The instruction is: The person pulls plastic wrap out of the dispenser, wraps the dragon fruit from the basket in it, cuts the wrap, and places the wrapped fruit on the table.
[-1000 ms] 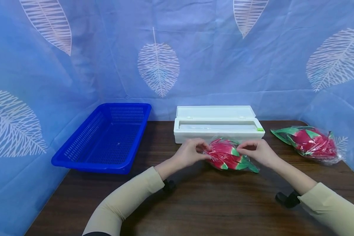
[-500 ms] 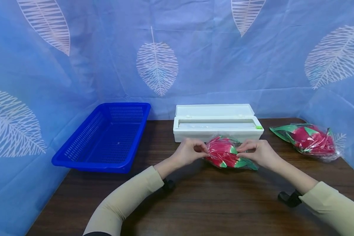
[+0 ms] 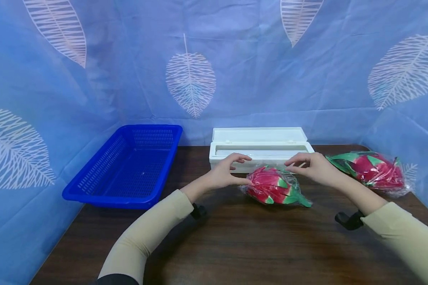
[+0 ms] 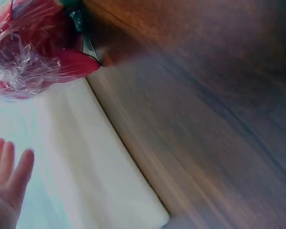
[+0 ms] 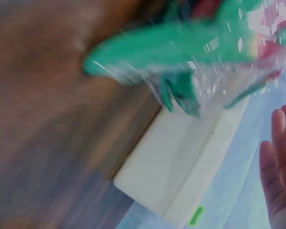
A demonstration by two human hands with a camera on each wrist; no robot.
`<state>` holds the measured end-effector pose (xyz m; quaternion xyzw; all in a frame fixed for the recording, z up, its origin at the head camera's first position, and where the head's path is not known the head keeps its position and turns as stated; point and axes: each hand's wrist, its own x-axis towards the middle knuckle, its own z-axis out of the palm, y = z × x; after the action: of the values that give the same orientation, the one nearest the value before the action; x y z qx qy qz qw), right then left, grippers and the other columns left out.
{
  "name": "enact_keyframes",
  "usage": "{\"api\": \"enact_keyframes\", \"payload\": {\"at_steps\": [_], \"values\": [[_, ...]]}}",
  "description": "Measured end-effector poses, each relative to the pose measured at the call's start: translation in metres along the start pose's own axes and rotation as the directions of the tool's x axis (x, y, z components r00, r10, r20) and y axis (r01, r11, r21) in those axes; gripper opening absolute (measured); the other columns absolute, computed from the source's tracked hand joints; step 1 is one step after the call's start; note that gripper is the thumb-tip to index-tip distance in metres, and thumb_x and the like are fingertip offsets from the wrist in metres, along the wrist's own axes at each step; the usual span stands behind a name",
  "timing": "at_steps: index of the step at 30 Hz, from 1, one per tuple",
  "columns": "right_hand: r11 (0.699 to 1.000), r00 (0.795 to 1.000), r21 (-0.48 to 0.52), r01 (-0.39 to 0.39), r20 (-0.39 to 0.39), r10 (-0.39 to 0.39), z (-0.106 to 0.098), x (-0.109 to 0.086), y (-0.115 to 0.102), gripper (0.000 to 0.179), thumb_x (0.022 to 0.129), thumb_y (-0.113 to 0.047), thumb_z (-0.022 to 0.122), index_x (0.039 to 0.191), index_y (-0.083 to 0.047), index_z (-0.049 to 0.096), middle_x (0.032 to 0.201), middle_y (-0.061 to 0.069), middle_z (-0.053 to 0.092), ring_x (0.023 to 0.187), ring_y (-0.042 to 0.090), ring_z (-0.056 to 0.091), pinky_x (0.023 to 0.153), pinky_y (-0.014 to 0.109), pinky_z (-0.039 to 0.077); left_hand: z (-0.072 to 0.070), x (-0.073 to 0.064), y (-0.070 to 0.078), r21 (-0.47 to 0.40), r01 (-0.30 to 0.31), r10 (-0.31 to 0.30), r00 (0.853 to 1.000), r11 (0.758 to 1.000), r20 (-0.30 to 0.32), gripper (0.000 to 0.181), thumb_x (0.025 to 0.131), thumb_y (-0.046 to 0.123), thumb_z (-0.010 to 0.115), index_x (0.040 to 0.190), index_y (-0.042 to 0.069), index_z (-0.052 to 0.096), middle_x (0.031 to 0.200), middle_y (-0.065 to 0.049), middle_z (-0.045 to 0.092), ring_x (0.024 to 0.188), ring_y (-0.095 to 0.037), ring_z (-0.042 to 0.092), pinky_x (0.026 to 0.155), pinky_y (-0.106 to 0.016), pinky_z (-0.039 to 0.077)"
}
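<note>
A red dragon fruit [image 3: 272, 186] with green-tipped scales, wrapped in clear cling film, lies on the table in front of the white cling film dispenser [image 3: 242, 167]. My left hand [image 3: 224, 174] is spread at the fruit's left end, its thumb tip right at the film. In the left wrist view, the fingers [image 4: 23, 169] stand apart, away from the crinkled film. My right hand [image 3: 315, 169] hovers above the fruit's right side, fingers loosely bent and holding nothing. The right wrist view shows the green stem end [image 5: 157, 50] under loose film, with the fingers [image 5: 280, 138] off to the side.
A second film-wrapped dragon fruit [image 3: 376, 170] lies at the right, behind my right forearm. The dispenser's lid [image 3: 258, 134] is raised. At the left stands a blue plastic basket [image 3: 71, 194] on the dark wooden table [image 3: 256, 245]. Blue leaf-print cloth [image 3: 242, 79] hangs behind.
Both hands pinched at the film on the fruit before; now they have let go, fingers spread and lifted upward. The dragon fruit stays where it was.
</note>
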<state>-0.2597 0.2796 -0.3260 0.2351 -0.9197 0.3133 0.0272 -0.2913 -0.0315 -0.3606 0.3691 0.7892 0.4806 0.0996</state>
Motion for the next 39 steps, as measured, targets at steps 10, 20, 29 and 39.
{"api": "enact_keyframes", "payload": {"at_steps": [10, 20, 29, 39], "values": [[0.995, 0.989, 0.061, -0.082, 0.125, 0.074, 0.012, 0.056, 0.006, 0.034, 0.095, -0.021, 0.065, 0.116, 0.005, 0.067, 0.097, 0.012, 0.071, 0.086, 0.025, 0.067, 0.073, 0.041, 0.054, 0.027, 0.005, -0.009, 0.027, 0.065, -0.069, 0.977, 0.997, 0.203, 0.109, 0.078, 0.024, 0.084, 0.153, 0.017, 0.005, 0.154, -0.010, 0.027, 0.139, -0.018, 0.032, 0.110, -0.036, 0.031], [0.993, 0.988, 0.080, -0.082, 0.135, 0.070, 0.022, 0.066, 0.002, 0.023, 0.091, -0.009, 0.069, 0.110, 0.005, 0.070, 0.097, 0.014, 0.071, 0.089, 0.027, 0.068, 0.076, 0.041, 0.055, 0.030, 0.008, -0.009, 0.038, 0.060, -0.064, 0.993, 0.997, 0.099, 0.096, 0.079, 0.027, 0.083, 0.149, 0.020, 0.019, 0.142, -0.006, 0.044, 0.128, -0.017, 0.047, 0.100, -0.031, 0.043], [0.986, 0.995, 0.147, -0.082, 0.066, 0.073, 0.024, 0.055, -0.009, 0.020, 0.091, -0.009, 0.069, 0.108, 0.002, 0.071, 0.100, 0.013, 0.071, 0.092, 0.028, 0.068, 0.080, 0.041, 0.055, 0.022, 0.011, -0.006, 0.040, 0.106, -0.110, 0.989, 0.994, 0.097, 0.097, 0.080, 0.029, 0.082, 0.151, 0.016, 0.018, 0.137, -0.009, 0.050, 0.118, -0.018, 0.054, 0.093, -0.025, 0.047], [0.986, 0.995, 0.139, -0.096, 0.029, 0.093, 0.028, 0.047, -0.012, 0.018, 0.090, -0.010, 0.071, 0.105, 0.001, 0.072, 0.095, 0.010, 0.071, 0.087, 0.025, 0.067, 0.075, 0.035, 0.055, 0.018, 0.013, -0.006, 0.112, 0.085, -0.096, 0.990, 0.990, 0.101, 0.079, 0.083, 0.032, 0.078, 0.148, 0.010, 0.038, 0.133, -0.008, 0.055, 0.115, -0.018, 0.056, 0.086, -0.021, 0.049]]}}
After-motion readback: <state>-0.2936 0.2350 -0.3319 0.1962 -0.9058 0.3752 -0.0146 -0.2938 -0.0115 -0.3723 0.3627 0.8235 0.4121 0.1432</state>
